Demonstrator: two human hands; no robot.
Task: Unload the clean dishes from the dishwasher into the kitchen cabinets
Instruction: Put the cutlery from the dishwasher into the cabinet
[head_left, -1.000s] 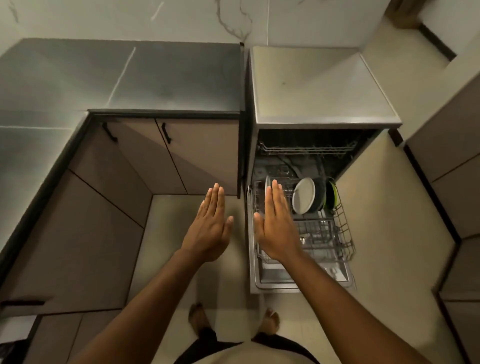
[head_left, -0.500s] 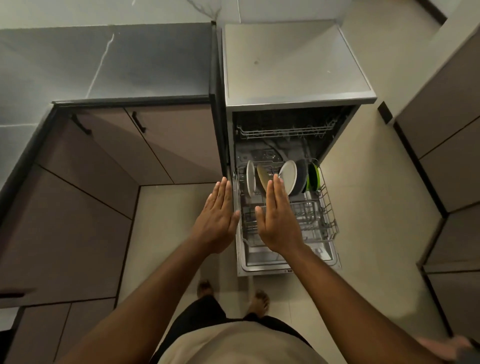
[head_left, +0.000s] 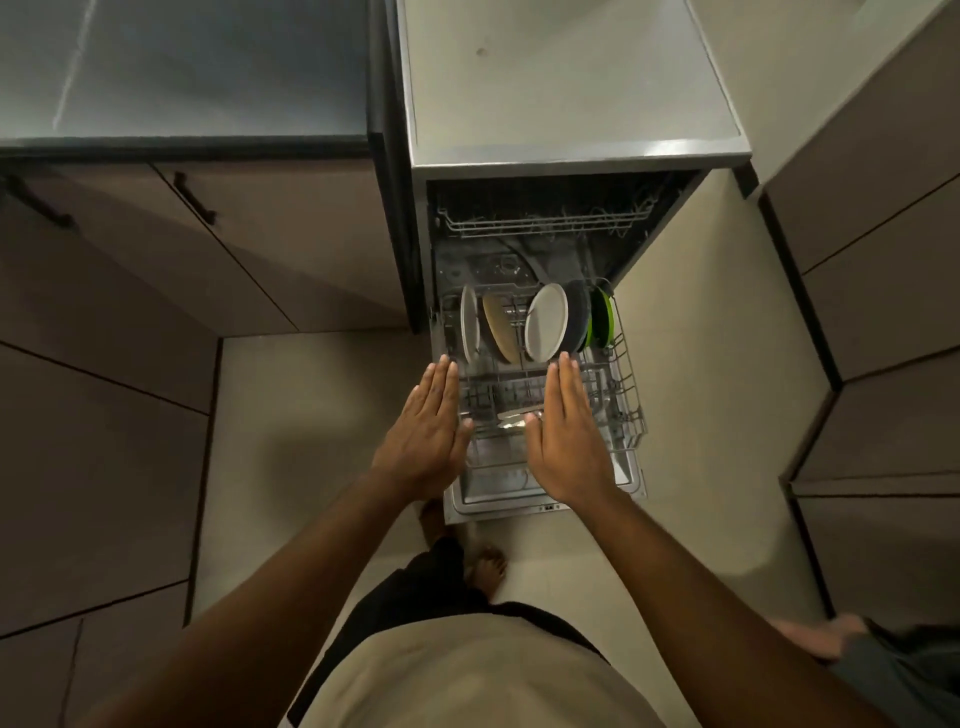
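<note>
Hands flat, empty, left hand (head_left: 423, 423), right hand (head_left: 569, 431), over lower rack (head_left: 626, 387), plates (head_left: 545, 322) partly overlapping

Dishwasher top (head_left: 561, 83): brushed metal with a dull satin sheen; lower rack (head_left: 626, 384): thin coated wire. Plates: glossy pale glaze on the white plate (head_left: 545, 322), matt tan on the neighbouring plate (head_left: 498, 327), bright glossy green on the end plate (head_left: 605, 317). Bench (head_left: 182, 67): smooth, faintly reflective dark slab above matt brown cabinet fronts (head_left: 260, 244).
</note>
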